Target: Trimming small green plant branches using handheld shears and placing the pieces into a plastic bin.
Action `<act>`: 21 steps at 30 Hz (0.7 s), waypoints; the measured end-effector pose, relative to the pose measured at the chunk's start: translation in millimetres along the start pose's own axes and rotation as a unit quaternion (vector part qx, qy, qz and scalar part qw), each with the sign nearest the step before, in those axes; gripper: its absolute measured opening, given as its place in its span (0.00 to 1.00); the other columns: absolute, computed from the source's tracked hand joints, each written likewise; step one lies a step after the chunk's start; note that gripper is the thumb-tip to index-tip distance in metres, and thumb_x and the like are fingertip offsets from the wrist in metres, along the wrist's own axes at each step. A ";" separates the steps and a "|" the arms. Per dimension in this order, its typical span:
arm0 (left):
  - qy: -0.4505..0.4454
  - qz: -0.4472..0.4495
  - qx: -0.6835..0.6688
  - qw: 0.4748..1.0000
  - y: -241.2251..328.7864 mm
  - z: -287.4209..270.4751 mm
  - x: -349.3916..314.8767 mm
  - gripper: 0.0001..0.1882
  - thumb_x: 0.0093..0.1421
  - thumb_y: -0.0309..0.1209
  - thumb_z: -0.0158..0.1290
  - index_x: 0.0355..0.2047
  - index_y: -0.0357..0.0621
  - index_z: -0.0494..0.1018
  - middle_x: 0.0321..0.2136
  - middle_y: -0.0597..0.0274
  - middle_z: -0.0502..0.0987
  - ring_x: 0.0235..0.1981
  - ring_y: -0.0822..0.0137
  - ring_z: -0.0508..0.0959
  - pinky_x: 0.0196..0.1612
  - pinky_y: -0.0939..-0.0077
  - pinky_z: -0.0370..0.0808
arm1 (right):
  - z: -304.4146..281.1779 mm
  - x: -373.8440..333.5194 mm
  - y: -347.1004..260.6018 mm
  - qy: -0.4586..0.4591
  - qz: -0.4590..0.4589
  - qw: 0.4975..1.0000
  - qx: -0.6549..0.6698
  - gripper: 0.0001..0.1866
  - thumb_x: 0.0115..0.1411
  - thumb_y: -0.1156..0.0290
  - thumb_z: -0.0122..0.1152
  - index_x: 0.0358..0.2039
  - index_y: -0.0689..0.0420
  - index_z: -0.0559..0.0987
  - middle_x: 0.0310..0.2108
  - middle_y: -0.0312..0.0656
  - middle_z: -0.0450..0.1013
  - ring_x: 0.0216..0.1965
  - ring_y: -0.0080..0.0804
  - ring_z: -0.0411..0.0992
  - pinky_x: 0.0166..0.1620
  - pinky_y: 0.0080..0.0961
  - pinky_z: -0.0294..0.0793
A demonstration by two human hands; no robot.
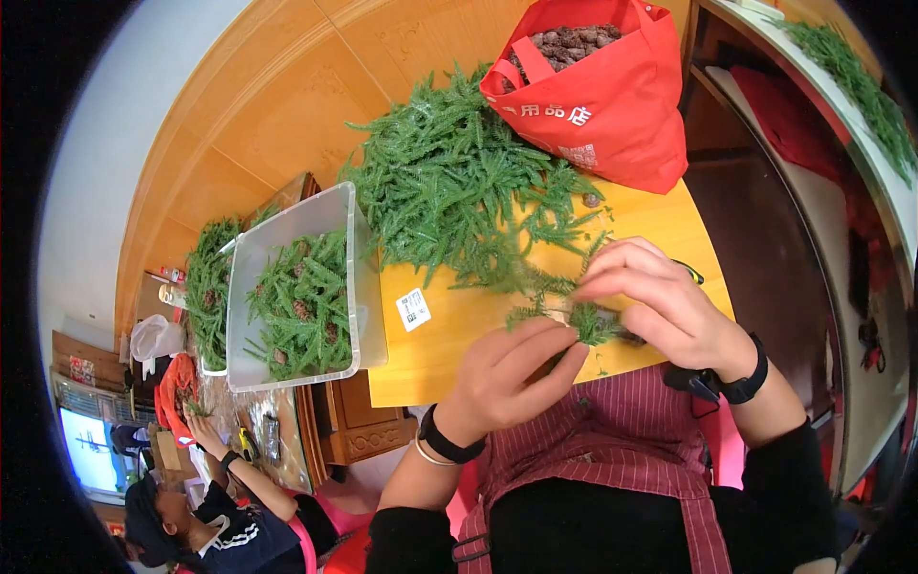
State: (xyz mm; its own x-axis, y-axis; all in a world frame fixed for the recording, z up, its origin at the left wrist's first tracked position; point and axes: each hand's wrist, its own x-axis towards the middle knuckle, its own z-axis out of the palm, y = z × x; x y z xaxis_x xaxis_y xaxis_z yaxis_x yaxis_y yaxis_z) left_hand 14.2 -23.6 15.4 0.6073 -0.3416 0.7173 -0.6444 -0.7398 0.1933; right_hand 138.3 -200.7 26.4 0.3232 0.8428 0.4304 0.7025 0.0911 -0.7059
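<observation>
Handling the green sprig [595, 327] well seems to call for a steady pinch near the stem and a light touch on the needles. The left hand [507, 371] pinches it narrowly; the right hand [655, 298] curls loosely beside it, its exact grip unclear. The sprig is above the yellow table [449, 354], nearer the person than the greenery heap [435, 177].

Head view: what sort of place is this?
Probably a home room used for handcraft: wood panelling and a lit screen suggest a home; a table with heaped green sprigs suggests the craft.
</observation>
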 end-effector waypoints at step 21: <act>-0.032 0.047 0.153 0.987 -0.1 0.6 -7.9 0.15 0.36 0.26 0.59 0.29 0.42 0.75 0.32 0.62 0.66 0.36 0.63 0.71 0.35 0.75 0.72 | 6.2 13.8 -6.7 0.073 -0.132 0.966 -0.209 0.11 0.37 0.76 0.63 0.23 0.57 0.70 0.32 0.40 0.66 0.36 0.40 0.65 0.39 0.31 0.66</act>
State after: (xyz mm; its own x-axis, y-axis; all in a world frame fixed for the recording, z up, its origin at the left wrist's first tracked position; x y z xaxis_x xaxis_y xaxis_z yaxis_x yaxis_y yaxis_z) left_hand 9.8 -21.2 9.3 0.5858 -0.4464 0.6764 -0.5350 -0.8399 -0.0910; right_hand 134.1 -186.3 33.6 0.1615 0.7327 0.6611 0.9576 0.0455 -0.2843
